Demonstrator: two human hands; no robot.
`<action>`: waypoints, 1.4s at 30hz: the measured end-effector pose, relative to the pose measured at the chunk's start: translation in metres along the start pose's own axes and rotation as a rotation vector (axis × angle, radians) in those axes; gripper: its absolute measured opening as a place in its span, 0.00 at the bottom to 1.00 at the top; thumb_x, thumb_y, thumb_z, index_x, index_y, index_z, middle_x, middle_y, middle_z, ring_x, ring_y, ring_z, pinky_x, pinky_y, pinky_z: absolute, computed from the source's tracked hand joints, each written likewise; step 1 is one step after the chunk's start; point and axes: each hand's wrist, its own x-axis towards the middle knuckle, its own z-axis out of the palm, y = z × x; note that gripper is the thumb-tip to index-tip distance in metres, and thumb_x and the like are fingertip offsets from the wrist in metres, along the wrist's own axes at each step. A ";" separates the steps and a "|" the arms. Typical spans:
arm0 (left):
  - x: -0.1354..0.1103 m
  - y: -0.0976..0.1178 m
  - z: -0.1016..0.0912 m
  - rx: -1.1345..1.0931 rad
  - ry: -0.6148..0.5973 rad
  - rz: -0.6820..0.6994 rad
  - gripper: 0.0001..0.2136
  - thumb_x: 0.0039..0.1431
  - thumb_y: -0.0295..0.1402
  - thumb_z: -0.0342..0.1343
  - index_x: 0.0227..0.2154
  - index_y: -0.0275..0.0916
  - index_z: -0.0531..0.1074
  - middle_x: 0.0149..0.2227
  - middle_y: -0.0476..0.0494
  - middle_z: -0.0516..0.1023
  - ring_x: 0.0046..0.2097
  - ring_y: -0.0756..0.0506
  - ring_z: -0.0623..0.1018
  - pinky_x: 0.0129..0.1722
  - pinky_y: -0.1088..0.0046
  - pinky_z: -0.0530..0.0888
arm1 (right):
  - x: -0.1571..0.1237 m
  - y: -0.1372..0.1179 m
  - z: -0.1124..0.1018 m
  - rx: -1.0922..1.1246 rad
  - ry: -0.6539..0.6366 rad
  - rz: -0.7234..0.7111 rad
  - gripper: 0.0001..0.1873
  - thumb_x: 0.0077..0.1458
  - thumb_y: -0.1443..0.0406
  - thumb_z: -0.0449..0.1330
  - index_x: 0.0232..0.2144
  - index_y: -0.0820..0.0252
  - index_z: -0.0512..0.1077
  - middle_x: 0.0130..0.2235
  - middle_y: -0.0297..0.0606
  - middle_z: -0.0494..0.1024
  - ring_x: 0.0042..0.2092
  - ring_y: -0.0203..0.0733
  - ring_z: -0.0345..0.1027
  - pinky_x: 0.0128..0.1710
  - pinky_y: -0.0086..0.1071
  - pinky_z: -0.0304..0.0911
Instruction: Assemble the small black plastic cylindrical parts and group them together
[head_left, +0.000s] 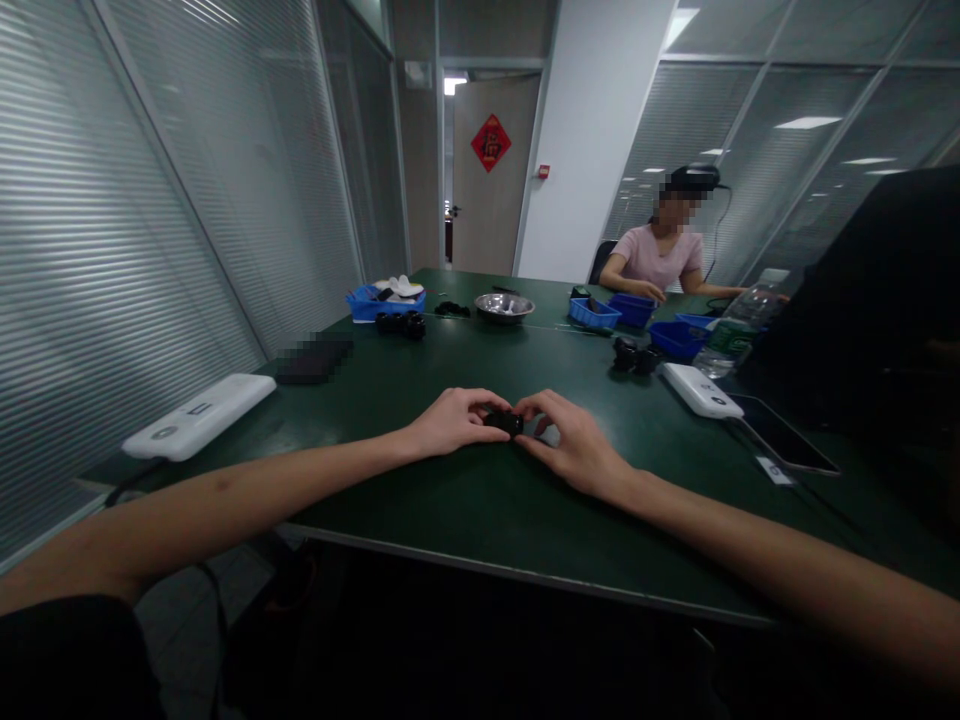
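Note:
Near the middle of the green table (420,490), my left hand (452,420) grips a small, glossy black piece (506,423) between thumb and fingers. From the other side, my right hand (564,440) closes its thumb and fingertips on the right end of that same piece. The piece is short and rounded; its exact kind is too small and dark to make out. Both hands are low over the tabletop.
White power banks lie at left (199,415) and right (701,390), beside a phone (784,432) and a water bottle (739,325). Farther back are a metal bowl (504,308), a filled blue basket (386,303), blue bins (675,340) and black parts (634,357). A person (660,250) sits opposite.

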 end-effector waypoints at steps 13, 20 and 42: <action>0.001 -0.002 0.001 0.000 0.009 0.000 0.22 0.54 0.36 0.69 0.51 0.33 0.77 0.43 0.39 0.83 0.40 0.45 0.81 0.41 0.68 0.76 | 0.000 0.000 -0.001 0.010 -0.016 0.019 0.14 0.60 0.66 0.65 0.48 0.57 0.71 0.45 0.40 0.76 0.41 0.42 0.73 0.39 0.35 0.70; 0.000 0.001 0.000 0.040 0.011 -0.015 0.23 0.54 0.37 0.69 0.52 0.33 0.76 0.41 0.40 0.82 0.38 0.45 0.81 0.38 0.69 0.76 | 0.002 -0.003 -0.001 0.015 -0.006 0.041 0.07 0.65 0.64 0.61 0.45 0.58 0.72 0.41 0.39 0.78 0.39 0.42 0.73 0.39 0.36 0.70; 0.001 -0.001 0.000 0.018 0.015 0.009 0.22 0.55 0.37 0.68 0.51 0.33 0.77 0.44 0.38 0.83 0.41 0.44 0.81 0.43 0.65 0.77 | 0.000 -0.003 -0.001 0.041 -0.006 0.102 0.12 0.65 0.60 0.62 0.48 0.58 0.71 0.42 0.40 0.79 0.40 0.43 0.75 0.38 0.37 0.70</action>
